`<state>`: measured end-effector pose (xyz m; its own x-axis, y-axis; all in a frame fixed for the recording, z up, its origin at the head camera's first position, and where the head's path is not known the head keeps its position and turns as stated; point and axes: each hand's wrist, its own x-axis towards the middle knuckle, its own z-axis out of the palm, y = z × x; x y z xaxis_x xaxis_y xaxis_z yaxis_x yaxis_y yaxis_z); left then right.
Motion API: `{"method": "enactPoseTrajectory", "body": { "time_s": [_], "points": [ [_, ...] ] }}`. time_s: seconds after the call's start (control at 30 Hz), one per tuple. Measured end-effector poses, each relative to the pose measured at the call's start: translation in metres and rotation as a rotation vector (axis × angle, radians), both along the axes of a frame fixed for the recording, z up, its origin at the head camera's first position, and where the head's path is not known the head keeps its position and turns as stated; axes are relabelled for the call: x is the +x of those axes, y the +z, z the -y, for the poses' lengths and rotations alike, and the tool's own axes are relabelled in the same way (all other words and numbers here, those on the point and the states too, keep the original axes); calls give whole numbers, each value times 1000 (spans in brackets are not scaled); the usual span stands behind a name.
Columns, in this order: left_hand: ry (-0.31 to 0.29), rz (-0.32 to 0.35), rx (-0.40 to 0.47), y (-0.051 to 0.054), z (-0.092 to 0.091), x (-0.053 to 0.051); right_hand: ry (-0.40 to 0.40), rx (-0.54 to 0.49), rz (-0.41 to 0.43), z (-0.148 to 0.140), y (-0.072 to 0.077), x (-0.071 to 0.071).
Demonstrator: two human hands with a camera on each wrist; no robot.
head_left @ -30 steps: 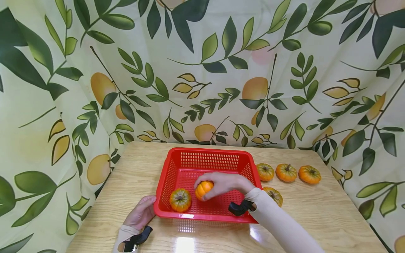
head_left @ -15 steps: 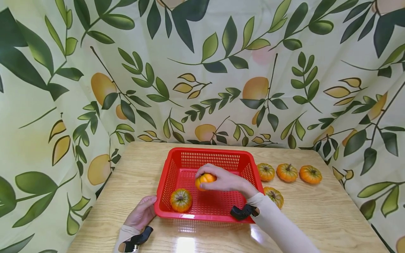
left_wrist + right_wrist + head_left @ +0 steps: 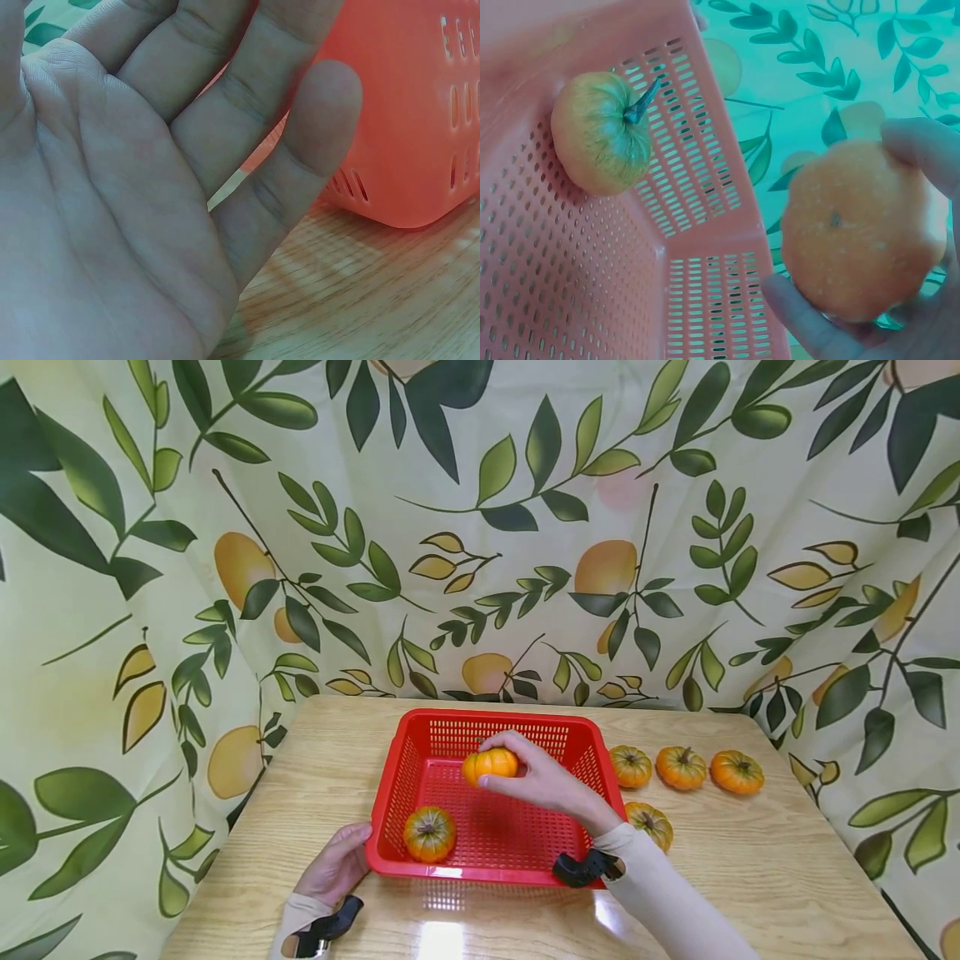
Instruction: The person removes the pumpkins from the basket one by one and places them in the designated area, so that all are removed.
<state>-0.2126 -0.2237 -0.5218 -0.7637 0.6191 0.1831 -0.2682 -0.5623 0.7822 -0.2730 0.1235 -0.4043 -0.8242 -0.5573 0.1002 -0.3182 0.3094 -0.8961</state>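
My right hand (image 3: 536, 777) grips a small orange pumpkin (image 3: 489, 766), raised within the outline of the red plastic basket (image 3: 495, 870). In the right wrist view, my thumb and fingers sit on opposite sides of this pumpkin (image 3: 862, 232), its round end facing the camera. A second small pumpkin (image 3: 429, 834), with a greenish top and a stem, rests in the basket's front left corner. My left hand (image 3: 335, 865) is at the basket's left edge. In the left wrist view its fingers (image 3: 251, 97) are only slightly bent, against or near the outer wall (image 3: 405, 112).
Several more small pumpkins stand on the wooden table (image 3: 765, 868) right of the basket: a back row ending in one pumpkin (image 3: 737, 772) and one nearer pumpkin (image 3: 649, 827) close to the basket wall. A leaf-and-fruit patterned cloth (image 3: 480, 568) hangs behind and beside the table.
My right hand has moved up and away from me with the pumpkin, which has come off the lower middle of the basket and turned. My left hand and the basket have stayed put.
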Motion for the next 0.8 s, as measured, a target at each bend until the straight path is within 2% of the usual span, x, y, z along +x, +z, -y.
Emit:
{"method": "enactPoseTrajectory", "body": {
  "time_s": [0.07,0.17,0.33,0.6,0.8],
  "points": [
    [-3,-3,3,0,0,0,-36,-29,15,-1,1,1],
    [-8,-8,11,0,0,0,-77,-63,-4,-1,3,2],
    [-9,-5,11,0,0,-1,-137,-14,-51,-5,8,6],
    [-4,-7,3,-1,-1,0,-93,-81,-77,-10,14,11],
    [2,-20,-8,-2,0,-1,-133,-81,-52,-13,18,13]
  ]
}}
